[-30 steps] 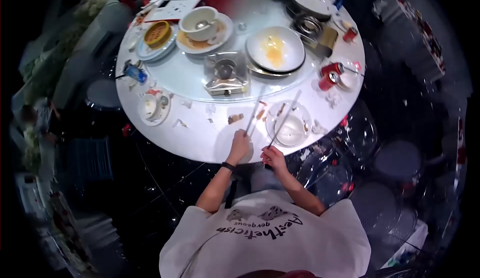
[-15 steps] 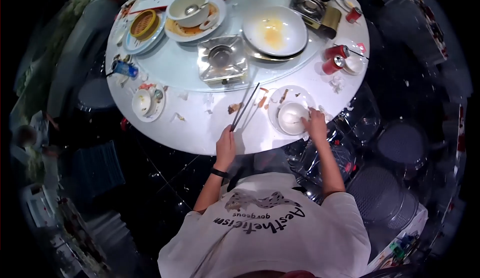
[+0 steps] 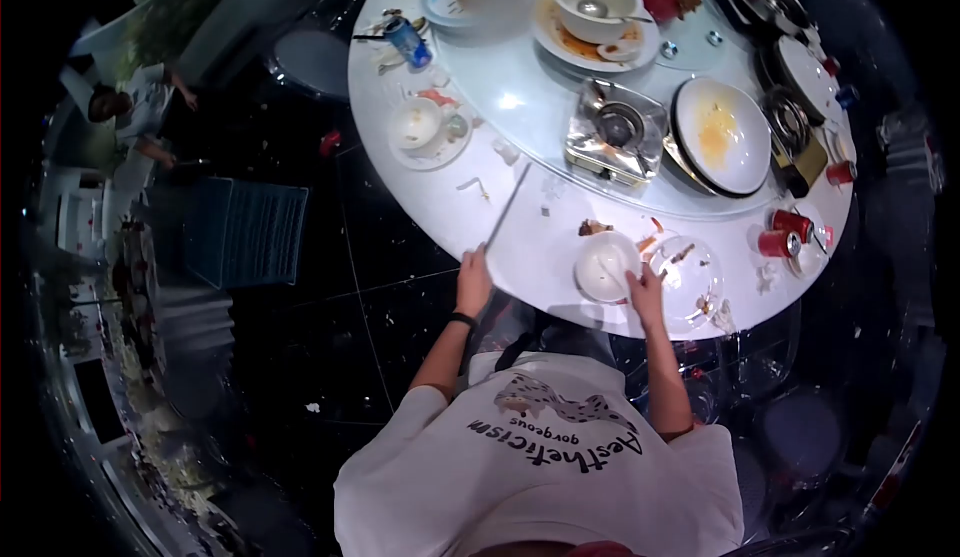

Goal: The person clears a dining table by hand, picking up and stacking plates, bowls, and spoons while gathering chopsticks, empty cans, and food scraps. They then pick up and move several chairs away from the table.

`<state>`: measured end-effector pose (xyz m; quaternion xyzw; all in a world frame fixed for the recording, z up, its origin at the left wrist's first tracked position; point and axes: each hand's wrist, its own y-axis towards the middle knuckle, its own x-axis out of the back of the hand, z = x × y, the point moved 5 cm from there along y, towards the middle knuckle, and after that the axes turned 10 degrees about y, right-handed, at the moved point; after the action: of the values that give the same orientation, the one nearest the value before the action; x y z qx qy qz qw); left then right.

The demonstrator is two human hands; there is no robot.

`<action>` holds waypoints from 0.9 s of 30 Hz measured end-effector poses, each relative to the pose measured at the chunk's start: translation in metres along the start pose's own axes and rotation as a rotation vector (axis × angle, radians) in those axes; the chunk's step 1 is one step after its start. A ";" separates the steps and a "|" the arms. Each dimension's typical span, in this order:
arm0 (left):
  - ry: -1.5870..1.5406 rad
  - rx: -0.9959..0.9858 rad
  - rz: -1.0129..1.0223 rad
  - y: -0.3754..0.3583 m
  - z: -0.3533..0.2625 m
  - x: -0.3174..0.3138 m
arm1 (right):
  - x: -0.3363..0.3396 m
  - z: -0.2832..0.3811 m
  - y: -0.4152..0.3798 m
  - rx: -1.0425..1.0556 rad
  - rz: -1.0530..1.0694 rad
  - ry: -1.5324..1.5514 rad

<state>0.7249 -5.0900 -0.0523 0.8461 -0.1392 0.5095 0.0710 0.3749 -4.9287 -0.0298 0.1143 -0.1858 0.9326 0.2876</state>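
Observation:
A pair of dark chopsticks (image 3: 510,205) slants up and away from my left hand (image 3: 474,283), whose fingers are closed around the lower end. My right hand (image 3: 647,295) pinches the right rim of a small white bowl (image 3: 600,275) at the near table edge. Inside that bowl lies a light, thin shape, perhaps a spoon. Just right of my hand is a white plate (image 3: 690,302) with food scraps on it. Some brown scraps (image 3: 594,228) lie behind the bowl.
The glass turntable (image 3: 505,122) carries a portable stove (image 3: 618,129), a stained white dish (image 3: 722,137) and a large bowl with a ladle (image 3: 597,7). Red cans (image 3: 780,244) stand at right, a blue can (image 3: 408,42) at left. A blue crate (image 3: 247,232) and another person (image 3: 145,107) are leftward.
The small bowl has come off its plate and moved left onto the tabletop with my right hand. My left hand keeps the chopsticks. The view has turned toward the left.

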 end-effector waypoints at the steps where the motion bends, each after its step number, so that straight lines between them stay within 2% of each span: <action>1: 0.047 -0.028 0.007 0.012 -0.004 -0.003 | -0.027 0.004 0.004 -0.003 0.011 -0.014; 3: 0.133 -0.105 -0.020 0.038 -0.014 0.006 | -0.073 0.008 0.008 -0.040 0.026 0.024; 5: 0.124 -0.140 -0.234 0.070 -0.028 0.055 | -0.110 0.013 0.012 -0.112 0.033 0.111; 6: 0.077 -0.075 -0.334 0.091 -0.022 0.076 | -0.125 0.020 0.012 -0.171 0.034 0.167; 8: -0.209 0.269 -0.439 0.136 0.033 0.095 | -0.147 0.054 0.008 -0.253 0.009 0.187; 9: -0.273 0.373 -0.409 0.161 0.066 0.092 | -0.150 0.082 0.006 -0.274 -0.012 0.150; 10: -0.338 0.480 -0.382 0.186 0.099 0.088 | -0.144 0.130 0.006 0.191 -0.214 -0.231; 11: -0.401 0.587 -0.357 0.209 0.132 0.083 | -0.155 0.157 0.010 0.279 -0.251 -0.290; 13: -0.641 0.621 -0.208 0.241 0.161 0.075 | -0.177 0.211 0.017 0.451 -0.343 -0.419; 15: -0.723 0.597 -0.094 0.265 0.181 0.066 | -0.238 0.195 0.055 0.119 -0.089 0.066; 16: -0.975 0.671 0.008 0.267 0.174 0.076 | -0.283 0.198 0.079 -0.004 0.061 0.164; 18: -1.142 0.633 0.185 0.273 0.184 0.073 | -0.372 0.202 0.130 -0.242 0.247 0.350; 20: -1.283 0.594 0.302 0.269 0.165 0.102 | -0.426 0.191 0.169 -0.319 0.300 0.397; 22: -1.349 0.551 0.398 0.265 0.152 0.120 | -0.448 0.188 0.186 -0.277 0.264 0.425; 27: -1.280 0.553 0.545 0.261 0.161 0.129 | -0.414 0.206 0.162 -0.162 0.166 0.320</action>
<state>0.8377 -5.4013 -0.0197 0.8998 -0.2249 -0.0667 -0.3679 0.6376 -5.3418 -0.0216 -0.0748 -0.2210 0.9414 0.2437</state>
